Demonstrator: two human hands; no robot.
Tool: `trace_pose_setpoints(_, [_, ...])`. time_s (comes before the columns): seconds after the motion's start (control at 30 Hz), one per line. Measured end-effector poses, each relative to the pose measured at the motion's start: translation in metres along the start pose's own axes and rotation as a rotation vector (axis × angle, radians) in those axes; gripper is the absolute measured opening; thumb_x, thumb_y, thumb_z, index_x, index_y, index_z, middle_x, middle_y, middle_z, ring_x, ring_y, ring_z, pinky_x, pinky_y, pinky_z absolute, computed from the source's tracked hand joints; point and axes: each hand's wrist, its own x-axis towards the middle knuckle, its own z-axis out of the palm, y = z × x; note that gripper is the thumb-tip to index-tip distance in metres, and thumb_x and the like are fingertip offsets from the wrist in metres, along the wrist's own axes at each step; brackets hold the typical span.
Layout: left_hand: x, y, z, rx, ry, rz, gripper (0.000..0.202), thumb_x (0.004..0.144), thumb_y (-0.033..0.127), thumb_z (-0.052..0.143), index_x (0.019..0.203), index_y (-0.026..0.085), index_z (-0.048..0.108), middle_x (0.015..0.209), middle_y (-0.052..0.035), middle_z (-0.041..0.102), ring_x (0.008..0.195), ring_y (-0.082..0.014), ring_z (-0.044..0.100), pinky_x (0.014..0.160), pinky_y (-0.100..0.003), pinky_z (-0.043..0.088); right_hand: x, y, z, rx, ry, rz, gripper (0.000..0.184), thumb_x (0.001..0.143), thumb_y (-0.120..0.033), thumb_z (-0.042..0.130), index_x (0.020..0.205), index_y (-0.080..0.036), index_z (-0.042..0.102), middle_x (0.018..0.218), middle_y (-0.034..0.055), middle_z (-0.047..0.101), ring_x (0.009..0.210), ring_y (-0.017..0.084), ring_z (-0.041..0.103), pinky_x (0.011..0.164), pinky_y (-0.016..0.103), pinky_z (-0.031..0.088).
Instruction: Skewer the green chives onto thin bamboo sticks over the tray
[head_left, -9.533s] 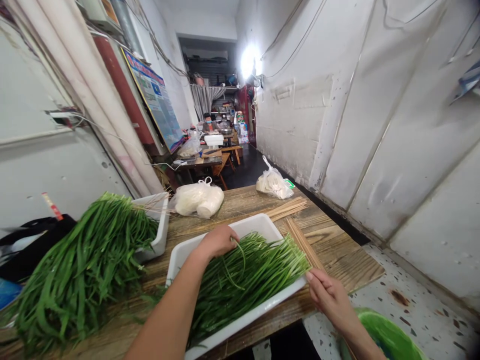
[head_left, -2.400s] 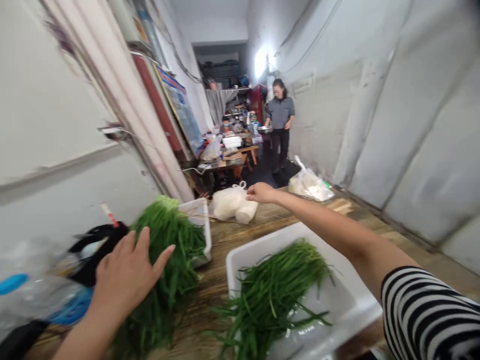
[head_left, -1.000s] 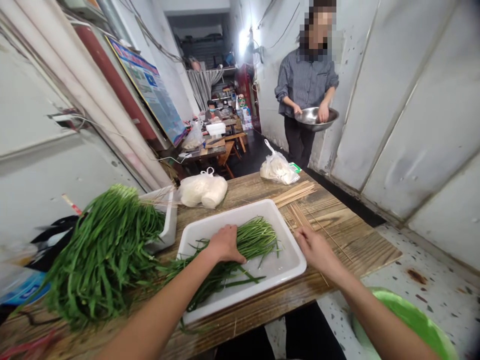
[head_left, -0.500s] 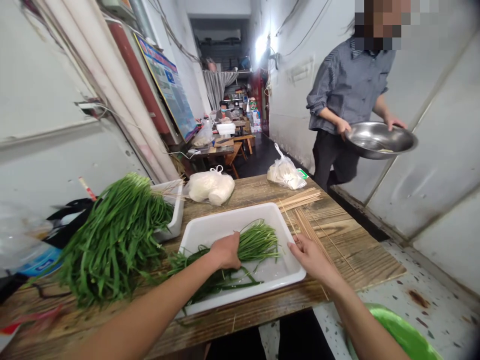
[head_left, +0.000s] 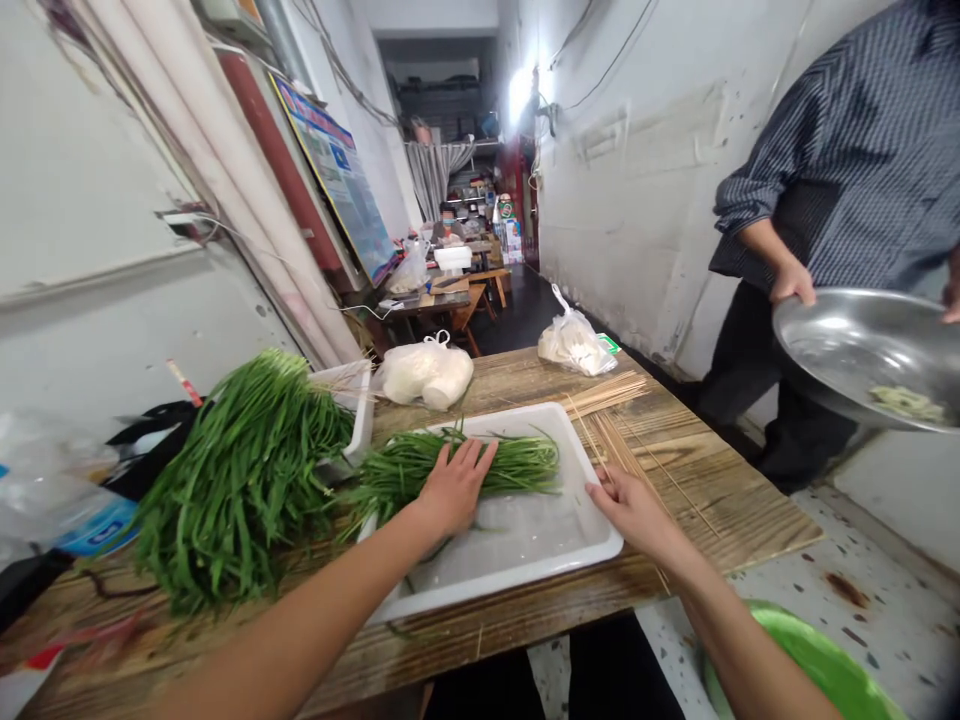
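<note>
At left, a heap of long, flat green leaves [head_left: 232,490], pale at the stem ends, is draped beside and over a white container [head_left: 362,415]. Next, a knotted plastic bag [head_left: 427,372] shows rounded white contents. At centre, a shallow white tray [head_left: 525,540], rectangular with rounded corners and a glossy, wet-looking base, holds a loose bundle of slender green stalks [head_left: 525,462] along its far side. Right of it, thin, straight tan sticks [head_left: 611,392] lie in two bunches, near a translucent tied bag [head_left: 576,345].

The left hand [head_left: 454,490] reaches into the tray, palm down, fingers spread over the stalks; its grip is open, not closed around anything visible. The right hand [head_left: 634,505] is at the tray's right rim, fingers curled; its grip is narrow, closed on one thin stick [head_left: 581,425] pointing up and away. Whether it also touches the rim cannot be told.

The worktop [head_left: 735,500] is dark, grained wood. A poster [head_left: 330,165] hangs on the left wall. At right, a green basin [head_left: 817,650] stands on the speckled floor [head_left: 840,640]; beyond, a person in a striped shirt [head_left: 862,150] holds a wide metal bowl [head_left: 840,340] containing pale pieces.
</note>
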Motion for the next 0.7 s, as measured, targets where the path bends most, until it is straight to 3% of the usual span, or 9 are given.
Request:
trace_pose_setpoints(0.07, [-0.009, -0.002, 0.003, -0.063, -0.148, 0.033, 0.097, 0.061, 0.028, 0.061, 0.141, 0.014, 0.006, 0.144, -0.0205, 0.020, 0.132, -0.0313, 0.017, 0.103, -0.049, 0.013, -0.001, 0.000, -0.001, -0.019, 0.012, -0.005, 0.015, 0.079, -0.030, 0.046, 0.070, -0.017, 0.047, 0.049, -0.0068, 0.040, 0.043, 0.009, 0.037, 0.042, 0.019, 0.028])
trace_pose_setpoints(0.13, [-0.017, -0.001, 0.000, -0.093, -0.229, 0.066, 0.100, 0.060, 0.032, 0.061, 0.141, 0.016, 0.005, 0.146, -0.0192, 0.014, 0.134, -0.0301, 0.012, 0.104, -0.049, 0.011, -0.002, 0.001, -0.004, -0.044, 0.021, -0.011, 0.014, 0.078, -0.027, 0.049, 0.068, -0.016, 0.050, 0.049, -0.0060, 0.042, 0.044, 0.009, 0.039, 0.043, 0.020, 0.028])
trace_pose_setpoints(0.3, [-0.027, 0.011, -0.016, -0.076, -0.257, 0.056, 0.084, 0.068, 0.032, 0.056, 0.140, 0.021, 0.015, 0.145, -0.0155, 0.021, 0.132, -0.0288, 0.021, 0.101, -0.047, 0.019, 0.001, 0.005, -0.015, -0.086, -0.002, -0.020, 0.016, 0.077, -0.026, 0.051, 0.073, -0.014, 0.061, 0.052, -0.0020, 0.057, 0.046, 0.012, 0.049, 0.043, 0.019, 0.032])
trace_pose_setpoints(0.4, [-0.023, 0.023, -0.037, 0.001, -0.201, -0.021, 0.069, 0.069, 0.028, 0.058, 0.133, 0.021, 0.035, 0.131, -0.0185, 0.044, 0.120, -0.0320, 0.039, 0.097, -0.050, 0.021, 0.010, 0.006, -0.017, -0.130, 0.027, -0.016, 0.020, 0.079, -0.028, 0.049, 0.080, -0.014, 0.064, 0.056, -0.0005, 0.061, 0.048, 0.013, 0.053, 0.043, 0.020, 0.035])
trace_pose_setpoints(0.5, [-0.016, 0.033, -0.063, 0.052, -0.062, -0.064, 0.025, 0.076, 0.021, 0.051, 0.096, 0.017, 0.064, 0.091, -0.0154, 0.065, 0.093, -0.0306, 0.056, 0.093, -0.050, 0.022, 0.014, 0.006, -0.017, -0.215, 0.093, -0.007, 0.020, 0.078, -0.031, 0.053, 0.079, -0.016, 0.065, 0.056, -0.0003, 0.061, 0.050, 0.014, 0.055, 0.045, 0.021, 0.035])
trace_pose_setpoints(0.57, [-0.008, 0.038, -0.075, 0.026, 0.044, -0.049, 0.022, 0.079, 0.020, 0.045, 0.073, 0.016, 0.065, 0.076, -0.0131, 0.065, 0.082, -0.0285, 0.058, 0.090, -0.048, 0.024, 0.012, 0.003, -0.017, -0.284, 0.152, 0.004, 0.020, 0.076, -0.033, 0.056, 0.084, -0.017, 0.065, 0.055, -0.0005, 0.060, 0.051, 0.016, 0.055, 0.047, 0.022, 0.036])
trace_pose_setpoints(0.63, [0.001, 0.040, -0.077, -0.032, 0.123, -0.026, 0.024, 0.081, 0.022, 0.044, 0.070, 0.016, 0.064, 0.075, -0.0122, 0.065, 0.081, -0.0276, 0.057, 0.085, -0.045, 0.027, 0.004, -0.005, -0.018, -0.349, 0.220, 0.018, 0.026, 0.077, -0.035, 0.057, 0.094, -0.017, 0.063, 0.058, 0.0013, 0.060, 0.055, 0.018, 0.056, 0.050, 0.024, 0.036])
trace_pose_setpoints(0.7, [0.010, 0.040, -0.071, -0.076, 0.130, -0.040, 0.022, 0.081, 0.027, 0.046, 0.074, 0.016, 0.064, 0.076, -0.0121, 0.066, 0.080, -0.0270, 0.058, 0.079, -0.041, 0.029, -0.007, -0.018, -0.017, -0.404, 0.283, 0.020, 0.034, 0.081, -0.037, 0.052, 0.107, -0.016, 0.058, 0.070, 0.0063, 0.064, 0.064, 0.022, 0.058, 0.055, 0.026, 0.038])
